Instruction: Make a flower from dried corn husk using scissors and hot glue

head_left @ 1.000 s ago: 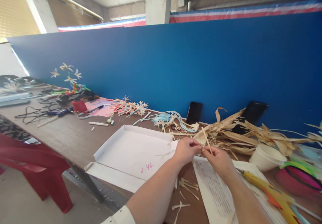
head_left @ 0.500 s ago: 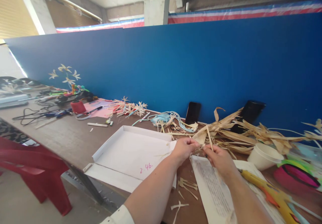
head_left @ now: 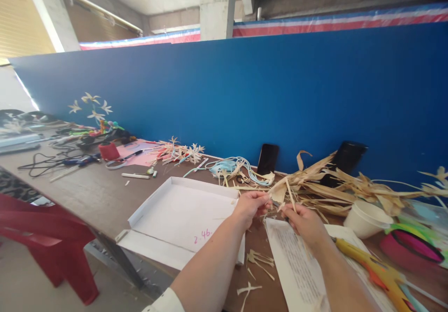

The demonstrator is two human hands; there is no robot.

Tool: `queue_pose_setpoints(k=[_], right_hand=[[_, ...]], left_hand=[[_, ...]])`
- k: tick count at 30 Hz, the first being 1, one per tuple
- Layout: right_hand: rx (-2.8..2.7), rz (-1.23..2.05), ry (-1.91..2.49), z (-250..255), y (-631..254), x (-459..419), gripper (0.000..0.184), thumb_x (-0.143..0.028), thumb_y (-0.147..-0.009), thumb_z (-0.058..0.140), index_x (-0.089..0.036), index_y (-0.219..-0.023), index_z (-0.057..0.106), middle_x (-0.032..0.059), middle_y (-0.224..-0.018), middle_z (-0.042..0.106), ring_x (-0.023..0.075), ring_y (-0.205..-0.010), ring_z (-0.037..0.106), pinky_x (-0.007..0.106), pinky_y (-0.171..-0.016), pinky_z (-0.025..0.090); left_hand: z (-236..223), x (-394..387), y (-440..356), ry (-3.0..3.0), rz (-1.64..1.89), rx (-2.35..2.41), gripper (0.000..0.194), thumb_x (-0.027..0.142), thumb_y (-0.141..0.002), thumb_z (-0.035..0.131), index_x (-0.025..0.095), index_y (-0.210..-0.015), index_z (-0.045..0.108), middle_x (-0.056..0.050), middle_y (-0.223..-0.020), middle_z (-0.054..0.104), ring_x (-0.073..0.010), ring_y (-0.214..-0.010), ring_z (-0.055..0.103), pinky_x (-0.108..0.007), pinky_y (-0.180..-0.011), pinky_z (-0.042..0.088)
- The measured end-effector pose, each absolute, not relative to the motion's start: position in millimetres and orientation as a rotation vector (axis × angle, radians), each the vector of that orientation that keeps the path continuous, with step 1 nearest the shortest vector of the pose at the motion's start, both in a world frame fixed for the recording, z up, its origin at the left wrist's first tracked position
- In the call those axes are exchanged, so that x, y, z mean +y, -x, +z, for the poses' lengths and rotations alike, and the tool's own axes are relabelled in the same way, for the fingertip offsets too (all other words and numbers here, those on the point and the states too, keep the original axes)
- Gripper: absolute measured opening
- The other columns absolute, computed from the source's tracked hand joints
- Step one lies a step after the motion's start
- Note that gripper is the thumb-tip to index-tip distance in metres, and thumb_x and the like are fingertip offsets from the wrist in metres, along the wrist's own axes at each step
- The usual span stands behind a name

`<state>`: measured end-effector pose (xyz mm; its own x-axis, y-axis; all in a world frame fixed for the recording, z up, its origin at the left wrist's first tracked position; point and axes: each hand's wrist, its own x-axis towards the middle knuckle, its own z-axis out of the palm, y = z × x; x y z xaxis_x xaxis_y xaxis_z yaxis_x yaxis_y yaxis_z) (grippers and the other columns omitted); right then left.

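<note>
My left hand pinches a pale piece of dried corn husk between thumb and fingers, above the table near the box's right side. Close beside it, my right hand is closed around a slim tool with a grey metal tip, which looks like small scissors. Its handle is mostly hidden by my fingers. The tip points at the husk piece. A narrow husk strip stands up by my right fingertips. Below lie a printed paper packet and husk offcuts.
A shallow white cardboard box lies open at left. Long dried husks, two phones, one of them upright, and a white cup are behind and right. A yellow glue gun lies near my right forearm. A blue partition borders the table.
My hands have drawn slightly apart, the left one shifting a little to the left. The grey metal tip now shows in the gap between them.
</note>
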<state>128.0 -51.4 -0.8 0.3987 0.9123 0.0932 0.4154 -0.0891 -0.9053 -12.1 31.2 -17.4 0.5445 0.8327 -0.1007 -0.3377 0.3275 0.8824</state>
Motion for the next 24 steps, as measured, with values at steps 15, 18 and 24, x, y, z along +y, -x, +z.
queue_pose_setpoints(k=[15,18,24], right_hand=[[-1.082,0.868,1.631,-4.9,-128.8,-51.3,0.034,-0.037,-0.059,0.066,-0.020,-0.089,0.065,-0.0046,-0.052,0.052,0.0073,-0.038,0.032,0.022,-0.039,0.020],[-1.004,0.929,1.514,-1.9,-123.3,-52.2,0.043,-0.044,-0.064,0.063,-0.020,-0.100,0.062,-0.0081,-0.043,0.038,0.0072,-0.037,0.027,0.021,-0.038,0.015],[-1.045,0.699,1.564,-6.8,-126.9,-47.6,0.039,-0.052,-0.062,0.063,-0.018,-0.082,0.067,-0.0051,-0.040,0.041,0.0105,-0.039,0.037,0.024,-0.040,0.024]], left_hand=[[-21.1,30.7,5.8,-1.028,0.870,0.551,0.049,0.022,-0.052,0.078,0.010,-0.097,0.061,-0.005,-0.075,0.064,-0.0090,-0.061,0.057,-0.024,-0.065,0.046],[-22.1,28.8,3.2,-1.069,0.840,0.538,0.052,0.022,-0.051,0.079,0.010,-0.098,0.060,-0.004,-0.072,0.063,-0.0090,-0.059,0.056,-0.025,-0.064,0.046],[-18.9,21.9,2.7,-1.154,0.770,0.596,0.036,0.022,-0.055,0.076,0.010,-0.086,0.063,-0.002,-0.066,0.061,-0.0078,-0.056,0.055,-0.024,-0.062,0.047]])
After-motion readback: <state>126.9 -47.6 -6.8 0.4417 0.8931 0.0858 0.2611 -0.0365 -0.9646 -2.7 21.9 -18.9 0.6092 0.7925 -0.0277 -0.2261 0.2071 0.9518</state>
